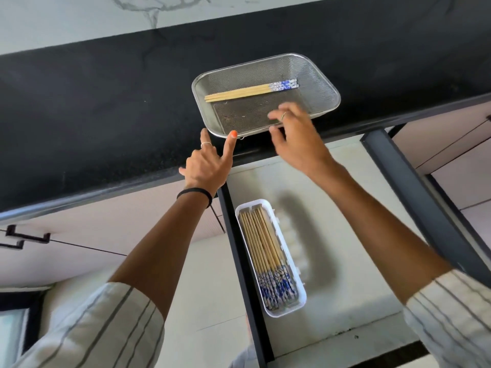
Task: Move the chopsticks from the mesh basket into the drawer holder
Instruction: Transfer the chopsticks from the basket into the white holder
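Head view: right hand (295,139) fingertips blurred, seemingly empty.

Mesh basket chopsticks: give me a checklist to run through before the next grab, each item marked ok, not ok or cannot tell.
1. Chopsticks left in the mesh basket, lying together: ok.
2. Right hand empty and open over the basket's near edge: ok.
3. Left hand empty, fingertip at the basket rim: ok.
4. Drawer open, holder reachable: ok.
5. Room in the holder beside the chopsticks already there: cannot tell.
6. Basket fully on the counter: not ok, it overhangs the edge.
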A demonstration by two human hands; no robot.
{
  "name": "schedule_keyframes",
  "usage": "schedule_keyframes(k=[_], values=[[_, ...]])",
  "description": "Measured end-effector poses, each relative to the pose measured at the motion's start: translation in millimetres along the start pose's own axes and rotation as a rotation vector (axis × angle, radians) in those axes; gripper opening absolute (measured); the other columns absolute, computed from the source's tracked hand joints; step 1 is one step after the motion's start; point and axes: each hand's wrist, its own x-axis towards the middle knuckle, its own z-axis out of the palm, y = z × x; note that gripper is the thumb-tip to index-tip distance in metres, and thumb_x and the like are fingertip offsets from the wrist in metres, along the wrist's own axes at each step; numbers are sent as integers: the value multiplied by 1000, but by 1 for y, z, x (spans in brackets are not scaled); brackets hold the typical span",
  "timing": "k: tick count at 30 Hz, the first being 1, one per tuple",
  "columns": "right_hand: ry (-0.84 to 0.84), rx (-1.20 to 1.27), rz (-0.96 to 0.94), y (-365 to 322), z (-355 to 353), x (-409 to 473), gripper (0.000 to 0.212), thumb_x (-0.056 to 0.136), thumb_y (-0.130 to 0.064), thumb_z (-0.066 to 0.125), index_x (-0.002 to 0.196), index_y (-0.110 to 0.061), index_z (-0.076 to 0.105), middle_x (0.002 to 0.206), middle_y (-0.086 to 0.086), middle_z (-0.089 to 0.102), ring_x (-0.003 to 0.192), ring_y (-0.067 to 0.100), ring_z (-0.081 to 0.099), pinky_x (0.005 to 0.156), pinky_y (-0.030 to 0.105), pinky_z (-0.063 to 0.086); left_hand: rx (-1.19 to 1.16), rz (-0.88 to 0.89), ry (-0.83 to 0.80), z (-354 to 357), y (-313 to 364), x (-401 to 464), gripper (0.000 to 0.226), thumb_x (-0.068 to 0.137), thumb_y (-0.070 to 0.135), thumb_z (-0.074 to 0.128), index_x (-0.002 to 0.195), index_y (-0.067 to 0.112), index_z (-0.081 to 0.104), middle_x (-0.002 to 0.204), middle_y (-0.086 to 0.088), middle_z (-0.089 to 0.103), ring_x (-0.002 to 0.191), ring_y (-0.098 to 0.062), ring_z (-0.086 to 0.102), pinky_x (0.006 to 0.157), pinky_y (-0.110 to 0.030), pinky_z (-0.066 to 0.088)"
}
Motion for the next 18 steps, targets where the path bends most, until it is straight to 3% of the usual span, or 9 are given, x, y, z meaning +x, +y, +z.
schedule_keyframes(k=[4,7,10,13,15,18], values=[[-13,-152,54,9,-1,49,36,94,-19,48,127,-5,54,130,13,49,120,33,49,104,43,41,8,-4,14,3,-2,4,85,87,72,20,146,11,25,106,-27,61,97,-50,56,87,-67,39],[-50,-233,78,13,3,75,34,94,-19,51,122,-3,56,130,14,50,121,33,49,101,44,43,24,-26,-32,3,-3,5,90,85,75,21,151,15,12,73,-7,61,83,-33,63,88,-64,43],[-197,-306,11,17,9,96,48,92,-22,56,136,-5,45,139,12,44,128,34,44,106,48,39,15,-42,-39,2,-2,6,89,86,74,22,152,16,11,58,5,50,72,-22,56,89,-64,43],[-353,-342,-6,24,16,115,70,91,-25,58,150,-13,21,157,8,22,142,32,28,114,48,29,37,-31,-35,3,-4,6,87,86,73,23,152,16,12,63,8,51,76,-22,57,92,-64,41],[-394,-384,-9,28,20,128,76,92,-24,57,152,-18,11,161,6,9,146,31,17,118,49,23,64,-24,-41,5,-5,8,88,86,74,23,151,15,14,74,0,61,85,-28,64,92,-63,41],[-385,-454,-46,29,26,144,75,93,-21,54,153,-20,8,161,7,11,146,31,17,117,50,22,107,-16,-37,6,-6,9,90,85,75,22,150,12,19,85,-10,66,89,-32,65,91,-63,43]])
